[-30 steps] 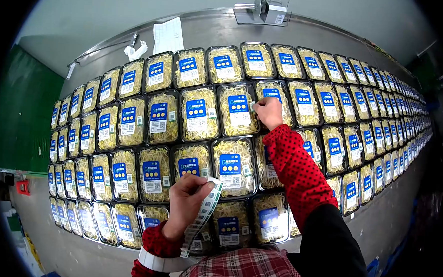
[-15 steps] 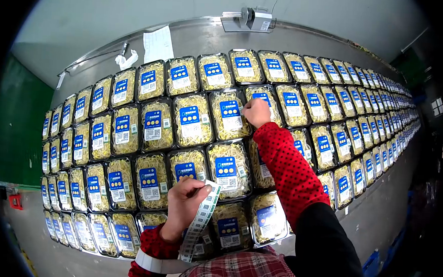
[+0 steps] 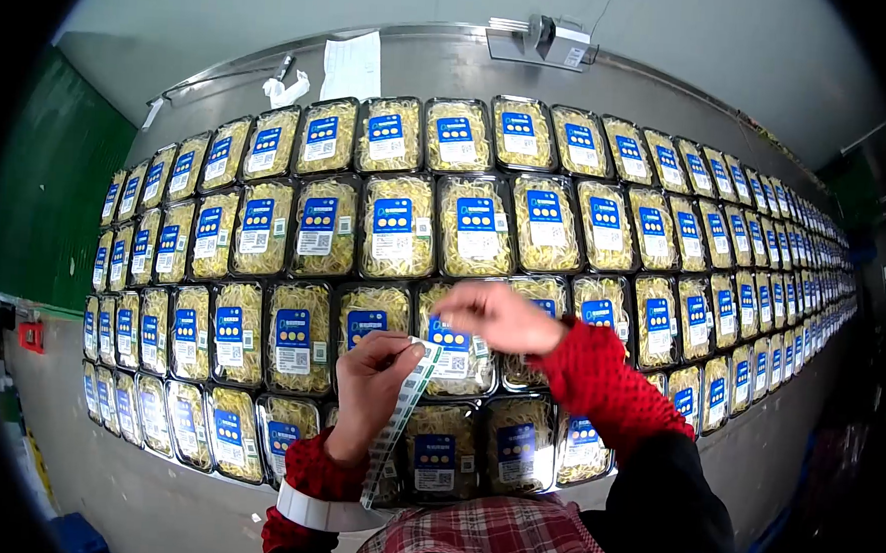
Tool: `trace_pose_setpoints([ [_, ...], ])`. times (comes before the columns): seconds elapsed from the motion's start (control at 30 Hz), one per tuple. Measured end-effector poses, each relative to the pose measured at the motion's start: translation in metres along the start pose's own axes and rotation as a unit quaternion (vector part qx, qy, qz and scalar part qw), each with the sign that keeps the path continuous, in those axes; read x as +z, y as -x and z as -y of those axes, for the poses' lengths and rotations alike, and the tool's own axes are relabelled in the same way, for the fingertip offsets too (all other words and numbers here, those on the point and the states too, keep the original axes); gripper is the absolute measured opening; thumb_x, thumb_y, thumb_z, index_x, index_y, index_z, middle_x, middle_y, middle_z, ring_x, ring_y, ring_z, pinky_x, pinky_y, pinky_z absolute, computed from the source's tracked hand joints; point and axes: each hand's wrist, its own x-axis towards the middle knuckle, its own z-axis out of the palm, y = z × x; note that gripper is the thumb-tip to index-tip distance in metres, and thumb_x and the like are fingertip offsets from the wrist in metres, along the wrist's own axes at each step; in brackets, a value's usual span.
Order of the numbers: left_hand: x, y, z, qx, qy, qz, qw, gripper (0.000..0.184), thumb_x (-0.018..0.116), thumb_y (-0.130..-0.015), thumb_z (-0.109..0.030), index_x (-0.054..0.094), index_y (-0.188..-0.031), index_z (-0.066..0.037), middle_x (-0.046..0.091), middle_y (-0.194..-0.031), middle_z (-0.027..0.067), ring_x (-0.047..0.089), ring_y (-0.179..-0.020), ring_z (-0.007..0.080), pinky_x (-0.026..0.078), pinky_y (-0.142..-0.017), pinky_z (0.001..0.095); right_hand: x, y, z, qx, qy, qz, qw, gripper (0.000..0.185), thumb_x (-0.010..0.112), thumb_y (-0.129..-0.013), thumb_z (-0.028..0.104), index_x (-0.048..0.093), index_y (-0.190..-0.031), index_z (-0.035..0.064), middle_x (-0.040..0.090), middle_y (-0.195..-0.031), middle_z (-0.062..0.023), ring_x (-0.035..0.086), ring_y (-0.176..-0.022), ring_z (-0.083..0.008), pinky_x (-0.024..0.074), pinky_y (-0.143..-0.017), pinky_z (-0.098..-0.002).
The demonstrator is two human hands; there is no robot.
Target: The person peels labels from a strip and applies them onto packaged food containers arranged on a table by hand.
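Observation:
My left hand (image 3: 375, 388) is closed, pinching the top of a strip of small printed stickers (image 3: 395, 426) between thumb and fingers. The strip hangs down toward my lap, over the near row of trays. To the right of it, my right hand (image 3: 501, 318) hovers over a tray of bean sprouts (image 3: 458, 377), its fingers pointing left toward the strip. Motion blurs those fingers, so whether they hold anything cannot be made out. One sprout tray (image 3: 477, 246) just beyond has a blue-and-white label with a small sticker (image 3: 501, 222) beside it.
Several rows of black sprout trays (image 3: 327, 225) cover the metal table (image 3: 424, 65). At the back lie a paper sheet (image 3: 352, 66), a crumpled white piece (image 3: 287, 90) and a small machine (image 3: 550, 42). A white band (image 3: 325, 512) circles my left sleeve.
My right hand has drawn back from a tray in the second row toward the sticker strip. A small sticker now shows on that tray. My left hand still pinches the strip; the view has shifted slightly.

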Motion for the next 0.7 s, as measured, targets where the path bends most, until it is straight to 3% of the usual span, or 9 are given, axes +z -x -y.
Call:
trace_pose_setpoints([
  [0.07, 0.015, 0.001, -0.001, 0.005, 0.001, -0.003, 1.0, 0.008, 0.073, -0.082, -0.005, 0.07, -0.085, 0.002, 0.065, -0.082, 0.0036, 0.056, -0.071, 0.0062, 0.044, -0.061, 0.02, 0.016, 0.02, -0.001, -0.071, -0.023, -0.033, 0.997, 0.013, 0.065, -0.086, 0.011, 0.068, -0.093, 0.0006, 0.067, -0.087, -0.0124, 0.065, -0.079, -0.0214, 0.0515, -0.071, -0.0328],
  [0.17, 0.036, 0.005, 0.0, -0.039, -0.003, 0.005, 0.999, 0.012, 0.075, -0.082, -0.009, 0.069, -0.08, 0.002, 0.063, -0.072, 0.0008, 0.053, -0.066, 0.0039, 0.041, -0.056, 0.0202, 0.009, 0.042, -0.007, -0.086, 0.006, -0.079, 0.993, 0.008, 0.066, -0.082, 0.007, 0.066, -0.086, -0.0003, 0.065, -0.073, -0.0136, 0.064, -0.065, -0.0255, 0.0495, -0.06, -0.0347],
  [0.27, 0.062, 0.007, -0.003, -0.082, -0.01, 0.024, 0.996, 0.015, 0.076, -0.082, -0.01, 0.067, -0.078, 0.002, 0.064, -0.071, 0.0011, 0.052, -0.064, 0.0035, 0.04, -0.055, 0.0204, -0.004, 0.066, -0.006, -0.076, 0.074, -0.088, 0.99, 0.005, 0.064, -0.077, 0.005, 0.063, -0.08, 0.001, 0.063, -0.071, -0.014, 0.062, -0.062, -0.0281, 0.0479, -0.057, -0.0352],
  [0.33, 0.078, 0.012, 0.003, -0.077, -0.029, 0.045, 0.996, 0.016, 0.076, -0.081, -0.009, 0.066, -0.078, 0.003, 0.065, -0.071, 0.0019, 0.052, -0.063, 0.0036, 0.041, -0.055, 0.0205, -0.031, 0.067, -0.038, -0.1, 0.051, -0.18, 0.977, 0.003, 0.063, -0.076, 0.004, 0.063, -0.077, 0.0013, 0.063, -0.068, -0.0109, 0.061, -0.061, -0.0233, 0.0482, -0.058, -0.0346],
  [0.37, 0.084, 0.015, 0.007, -0.07, -0.024, 0.058, 0.996, 0.015, 0.076, -0.081, -0.009, 0.066, -0.079, 0.003, 0.065, -0.071, 0.0016, 0.052, -0.063, 0.0035, 0.042, -0.055, 0.0205, -0.057, 0.065, -0.044, 0.036, -0.029, -0.245, 0.968, 0.005, 0.061, -0.077, 0.004, 0.065, -0.079, 0.0005, 0.065, -0.071, -0.0087, 0.06, -0.065, -0.0171, 0.0492, -0.061, -0.0322],
  [0.43, 0.094, 0.02, 0.011, -0.062, -0.016, 0.069, 0.996, 0.015, 0.076, -0.081, -0.008, 0.066, -0.079, 0.003, 0.064, -0.072, 0.0008, 0.053, -0.065, 0.0029, 0.043, -0.057, 0.0206, -0.116, 0.049, -0.099, 0.078, -0.053, -0.369, 0.925, 0.01, 0.061, -0.078, 0.005, 0.069, -0.079, -0.0009, 0.068, -0.073, -0.0092, 0.062, -0.066, -0.014, 0.0496, -0.061, -0.0311],
  [0.47, 0.098, 0.02, 0.01, -0.061, -0.017, 0.07, 0.996, 0.015, 0.076, -0.081, -0.008, 0.066, -0.079, 0.003, 0.064, -0.072, 0.0008, 0.053, -0.065, 0.0029, 0.043, -0.057, 0.0206, -0.134, 0.04, -0.122, 0.11, -0.024, -0.398, 0.911, 0.013, 0.063, -0.077, 0.009, 0.069, -0.076, -0.0022, 0.068, -0.069, -0.0134, 0.063, -0.063, -0.0168, 0.0499, -0.061, -0.0319],
  [0.53, 0.104, 0.019, 0.007, -0.073, 0.013, 0.065, 0.995, 0.014, 0.075, -0.082, -0.007, 0.065, -0.078, 0.002, 0.061, -0.07, -0.0013, 0.05, -0.064, 0.0023, 0.042, -0.057, 0.0206, -0.153, 0.023, -0.147, 0.12, 0.124, -0.44, 0.881, 0.021, 0.066, -0.073, 0.018, 0.07, -0.075, -0.0026, 0.065, -0.071, -0.0238, 0.067, -0.069, -0.0337, 0.052, -0.066, -0.0398],
  [0.7, 0.108, 0.018, 0.009, -0.062, -0.003, 0.062, 0.996, 0.015, 0.075, -0.082, -0.008, 0.065, -0.079, 0.003, 0.054, -0.071, -0.0034, 0.046, -0.063, 0.002, 0.039, -0.056, 0.0208, -0.153, 0.001, -0.154, 0.19, 0.368, -0.393, 0.821, 0.016, 0.065, -0.07, 0.014, 0.07, -0.077, 0.0005, 0.067, -0.076, -0.0208, 0.067, -0.074, -0.0381, 0.0538, -0.068, -0.0453],
])
